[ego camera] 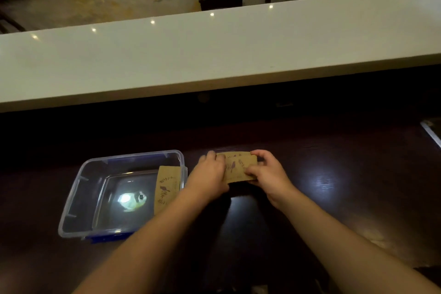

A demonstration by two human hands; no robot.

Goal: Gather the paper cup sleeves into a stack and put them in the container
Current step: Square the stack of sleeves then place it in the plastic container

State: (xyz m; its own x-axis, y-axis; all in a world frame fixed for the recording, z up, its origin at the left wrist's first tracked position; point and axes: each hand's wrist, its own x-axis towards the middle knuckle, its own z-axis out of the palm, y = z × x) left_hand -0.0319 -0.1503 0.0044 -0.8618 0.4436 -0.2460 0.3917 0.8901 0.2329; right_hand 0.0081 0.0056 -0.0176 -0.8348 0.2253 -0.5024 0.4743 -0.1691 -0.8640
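Your left hand point(208, 175) and right hand point(268, 175) both grip the sleeve stack point(239, 167) just right of the container point(78, 188). One sleeve point(165, 187) leans inside its right wall. Dark counter point(346, 198) lies open rightward.

the container point(78, 188) stands open on top, mostly bare inside; one sleeve point(167, 186) leans against its right wall.
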